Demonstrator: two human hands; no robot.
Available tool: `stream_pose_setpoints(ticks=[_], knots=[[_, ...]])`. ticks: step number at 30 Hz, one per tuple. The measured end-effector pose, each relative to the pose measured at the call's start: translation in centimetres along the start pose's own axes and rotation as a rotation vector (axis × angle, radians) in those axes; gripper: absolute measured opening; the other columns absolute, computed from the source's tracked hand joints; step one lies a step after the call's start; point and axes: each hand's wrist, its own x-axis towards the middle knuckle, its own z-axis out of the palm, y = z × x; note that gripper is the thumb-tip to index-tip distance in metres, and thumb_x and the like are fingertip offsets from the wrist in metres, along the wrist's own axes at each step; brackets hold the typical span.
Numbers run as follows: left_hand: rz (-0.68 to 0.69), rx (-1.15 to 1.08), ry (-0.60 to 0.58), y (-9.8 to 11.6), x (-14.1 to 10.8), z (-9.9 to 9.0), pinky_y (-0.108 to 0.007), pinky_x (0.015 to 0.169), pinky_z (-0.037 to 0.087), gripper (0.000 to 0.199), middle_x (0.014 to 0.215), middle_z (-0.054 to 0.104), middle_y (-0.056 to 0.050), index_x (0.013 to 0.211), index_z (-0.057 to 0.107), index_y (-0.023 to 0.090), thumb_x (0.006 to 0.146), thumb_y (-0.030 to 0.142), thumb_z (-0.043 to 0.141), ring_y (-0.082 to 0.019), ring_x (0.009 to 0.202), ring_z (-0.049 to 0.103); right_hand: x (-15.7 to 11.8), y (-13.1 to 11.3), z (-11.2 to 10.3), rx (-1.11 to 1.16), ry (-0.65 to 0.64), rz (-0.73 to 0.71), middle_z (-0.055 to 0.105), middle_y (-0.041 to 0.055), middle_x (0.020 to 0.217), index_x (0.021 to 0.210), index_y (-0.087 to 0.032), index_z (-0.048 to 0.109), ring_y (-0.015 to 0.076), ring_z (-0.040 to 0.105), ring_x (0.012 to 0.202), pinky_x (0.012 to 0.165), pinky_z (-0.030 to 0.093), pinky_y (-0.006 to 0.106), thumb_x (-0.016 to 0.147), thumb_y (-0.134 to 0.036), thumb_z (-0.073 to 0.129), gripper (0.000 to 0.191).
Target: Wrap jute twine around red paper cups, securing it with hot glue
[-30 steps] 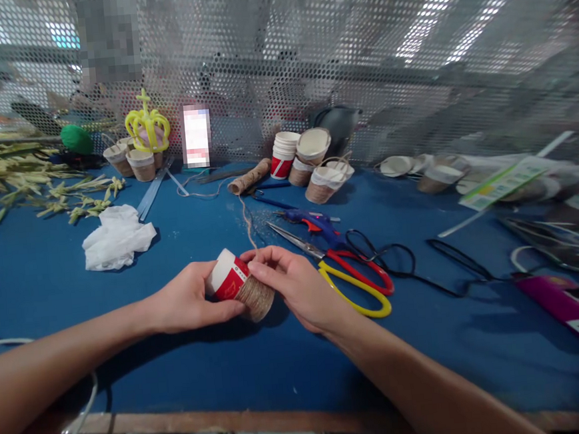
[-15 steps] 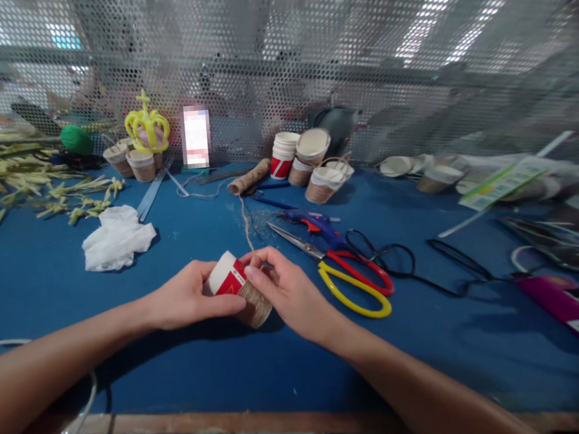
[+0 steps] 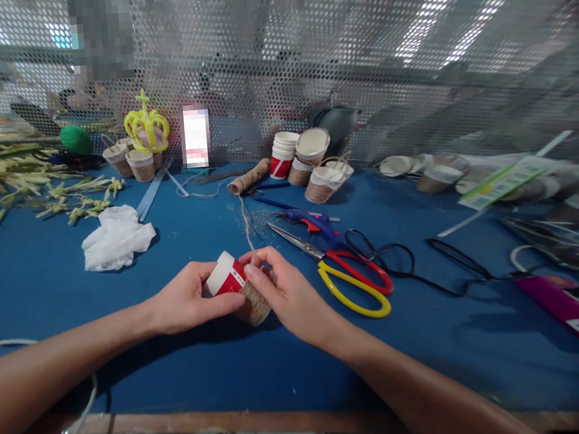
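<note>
My left hand is closed round a red and white paper cup, tilted on its side, whose lower part is wrapped in brown twine. At the cup's right side, my right hand pinches the twine between thumb and fingers against the wrapped part. From there a loose strand runs up to a twine roll lying on the blue table. Fingertips behind the cup are partly hidden.
Scissors with red and yellow handles and a blue glue gun lie right of my hands. White tissue is at left. Several cups stand behind, below a mesh panel. A purple power strip is at far right.
The cup and both hands have barely shifted. A blurred-out shape now shows behind the mesh at the upper left.
</note>
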Motion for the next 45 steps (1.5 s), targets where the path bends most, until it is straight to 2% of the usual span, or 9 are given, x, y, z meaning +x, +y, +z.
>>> stream_pose_setpoints(ticks=[12, 18, 23, 27, 33, 36, 38, 41, 45], knots=[[-0.190, -0.197, 0.045, 0.1, 0.6, 0.1, -0.021, 0.058, 0.038, 0.015, 0.059, 0.054, 0.003, 0.071, 0.057, 0.010, 0.062, 0.022, 0.062, -0.008, 0.055, 0.047, -0.1, 1.2, 0.6, -0.259, 0.065, -0.211, 0.047, 0.0044, 0.085, 0.076, -0.020, 0.040, 0.0150, 0.047, 0.085, 0.076, 0.040, 0.031, 0.083, -0.022, 0.042, 0.008], [-0.179, -0.188, 0.039, 0.1, 0.6, 0.3, -0.021, 0.059, 0.039, 0.014, 0.060, 0.054, 0.003, 0.069, 0.056, 0.011, 0.059, 0.019, 0.061, -0.008, 0.055, 0.047, 0.4, 0.7, 0.1, -0.116, 0.014, -0.069, 0.053, 0.0047, 0.087, 0.082, -0.018, 0.045, 0.0138, 0.051, 0.078, 0.073, 0.043, 0.031, 0.082, -0.026, 0.045, 0.008], [-0.151, -0.137, -0.085, 0.3, -0.1, 0.7, -0.019, 0.055, 0.037, 0.015, 0.061, 0.053, 0.003, 0.070, 0.056, 0.010, 0.060, 0.019, 0.061, -0.007, 0.054, 0.044, 1.9, 0.9, -0.7, 0.130, 0.026, 0.074, 0.058, 0.0065, 0.090, 0.091, -0.015, 0.048, 0.0138, 0.055, 0.081, 0.071, 0.045, 0.030, 0.080, -0.028, 0.048, 0.017], [-0.098, -0.124, -0.311, 0.6, -1.0, 1.3, -0.018, 0.054, 0.037, 0.007, 0.059, 0.050, 0.003, 0.066, 0.056, 0.010, 0.062, 0.015, 0.058, -0.006, 0.052, 0.041, 2.8, 0.8, -0.7, 0.218, 0.003, 0.122, 0.060, 0.0071, 0.087, 0.096, -0.013, 0.049, 0.0109, 0.055, 0.070, 0.059, 0.044, 0.024, 0.078, -0.025, 0.050, 0.022], [-0.069, -0.141, -0.486, 0.7, -1.5, 1.4, -0.017, 0.053, 0.038, 0.007, 0.060, 0.051, 0.002, 0.068, 0.060, 0.009, 0.064, 0.015, 0.059, -0.006, 0.052, 0.041, 2.6, -0.7, -1.0, 0.081, -0.360, 0.072, 0.062, 0.0061, 0.084, 0.092, -0.012, 0.054, 0.0090, 0.056, 0.068, 0.063, 0.045, 0.023, 0.081, -0.021, 0.046, 0.017], [-0.065, -0.180, -0.395, 0.5, -1.0, 0.9, -0.017, 0.054, 0.039, 0.008, 0.059, 0.054, 0.003, 0.068, 0.061, 0.010, 0.063, 0.015, 0.061, -0.006, 0.052, 0.044, 2.9, -1.2, -2.4, -0.192, -0.316, 0.103, 0.063, 0.0042, 0.080, 0.102, -0.013, 0.051, 0.0086, 0.056, 0.060, 0.057, 0.045, 0.022, 0.083, -0.021, 0.042, 0.023], [-0.055, -0.211, -0.270, 0.3, -0.5, 0.4, -0.020, 0.061, 0.043, 0.013, 0.065, 0.059, 0.000, 0.074, 0.062, 0.010, 0.063, 0.017, 0.063, -0.008, 0.057, 0.050, 3.5, -1.1, -4.1, -0.487, -0.087, 0.158, 0.064, 0.0027, 0.080, 0.106, -0.017, 0.050, 0.0090, 0.058, 0.058, 0.055, 0.045, 0.021, 0.084, -0.024, 0.039, 0.025], [-0.032, -0.203, -0.068, 0.0, 0.3, -0.2, -0.022, 0.067, 0.044, 0.017, 0.071, 0.064, -0.001, 0.077, 0.062, 0.010, 0.062, 0.019, 0.064, -0.011, 0.064, 0.055, 4.5, 0.1, -7.5, -0.831, 0.198, 0.268, 0.063, 0.0083, 0.091, 0.102, -0.015, 0.053, 0.0165, 0.060, 0.081, 0.073, 0.044, 0.027, 0.085, -0.027, 0.038, 0.025], [-0.042, -0.134, 0.058, -0.4, 0.8, -0.6, -0.024, 0.069, 0.045, 0.019, 0.074, 0.066, -0.002, 0.078, 0.063, 0.011, 0.062, 0.020, 0.064, -0.014, 0.069, 0.058, 5.2, 2.8, -10.8, -0.981, 0.226, 0.484, 0.060, 0.0212, 0.091, 0.084, -0.006, 0.059, 0.0314, 0.055, 0.094, 0.079, 0.040, 0.041, 0.079, -0.024, 0.050, 0.021]])
